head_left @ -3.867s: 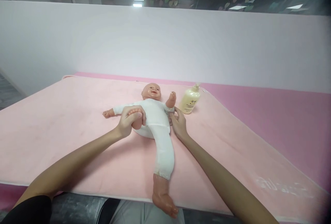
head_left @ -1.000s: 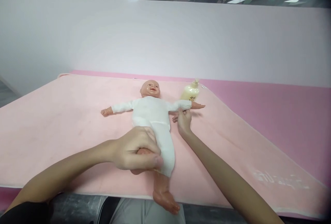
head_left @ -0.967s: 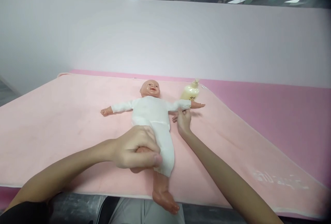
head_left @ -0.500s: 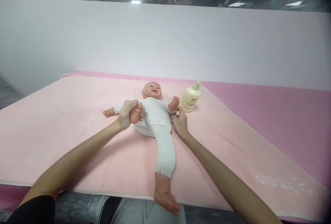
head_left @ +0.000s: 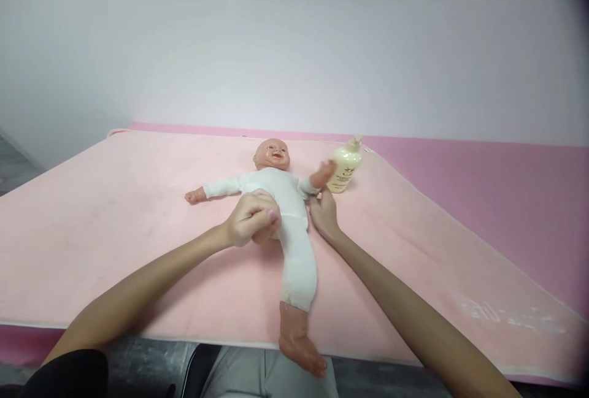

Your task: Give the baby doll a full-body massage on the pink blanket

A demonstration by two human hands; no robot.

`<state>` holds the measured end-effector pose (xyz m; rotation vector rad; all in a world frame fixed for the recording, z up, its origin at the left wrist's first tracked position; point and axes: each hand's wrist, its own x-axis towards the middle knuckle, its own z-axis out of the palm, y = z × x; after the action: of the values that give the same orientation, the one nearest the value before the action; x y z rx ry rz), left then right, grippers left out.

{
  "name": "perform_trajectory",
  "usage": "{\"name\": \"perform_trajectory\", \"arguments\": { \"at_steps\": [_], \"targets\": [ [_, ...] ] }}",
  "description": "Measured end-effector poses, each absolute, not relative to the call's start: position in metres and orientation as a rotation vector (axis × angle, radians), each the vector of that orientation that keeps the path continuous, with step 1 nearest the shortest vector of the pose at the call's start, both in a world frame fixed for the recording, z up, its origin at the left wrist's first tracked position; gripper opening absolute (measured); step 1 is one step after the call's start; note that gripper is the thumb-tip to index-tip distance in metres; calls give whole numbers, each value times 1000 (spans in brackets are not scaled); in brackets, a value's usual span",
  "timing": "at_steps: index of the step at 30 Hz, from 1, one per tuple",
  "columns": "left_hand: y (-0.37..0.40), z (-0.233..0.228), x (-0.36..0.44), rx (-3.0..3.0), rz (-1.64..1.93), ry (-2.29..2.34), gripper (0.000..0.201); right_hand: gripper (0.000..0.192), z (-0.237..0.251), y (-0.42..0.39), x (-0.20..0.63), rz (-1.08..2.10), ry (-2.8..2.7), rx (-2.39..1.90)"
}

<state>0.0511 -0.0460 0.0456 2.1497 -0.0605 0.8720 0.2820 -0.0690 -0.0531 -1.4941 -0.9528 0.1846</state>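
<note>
A baby doll (head_left: 280, 192) in a white suit lies on its back on a pale pink blanket (head_left: 115, 220), head toward the wall. My left hand (head_left: 250, 218) is closed around the doll's foot, which is bent up against its hip. My right hand (head_left: 324, 214) holds the doll's forearm by the sleeve, so the doll's bare hand points up toward the bottle. The doll's other leg stretches straight toward me, its bare foot hanging over the table's near edge. Its other arm lies flat, out to the left.
A cream pump bottle (head_left: 346, 165) stands just behind the doll's raised hand. The blanket covers a darker pink table top (head_left: 506, 195) that runs to a white partition wall (head_left: 294, 61). My lap shows below the near edge.
Half a second ago my left hand held the doll's foot up at its chest; now it is lower, by the hip. The doll's raised arm has swung out toward the bottle.
</note>
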Motion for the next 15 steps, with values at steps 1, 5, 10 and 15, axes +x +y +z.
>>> {"name": "perform_trajectory", "arguments": {
  "at_steps": [1,5,10,15],
  "targets": [
    [-38,35,57,2200,930,-9,55,21,-54,-69,281,103,-1056,-1534],
    [-39,22,64,2392,949,36,52,31,-55,-69,281,8,-1074,-1448],
    [-84,71,41,2457,641,4,54,20,-56,-70,286,337,-676,-1368],
    [-119,67,33,2710,208,-175,54,43,-49,-72,286,341,-501,-1296]
  ]
}}
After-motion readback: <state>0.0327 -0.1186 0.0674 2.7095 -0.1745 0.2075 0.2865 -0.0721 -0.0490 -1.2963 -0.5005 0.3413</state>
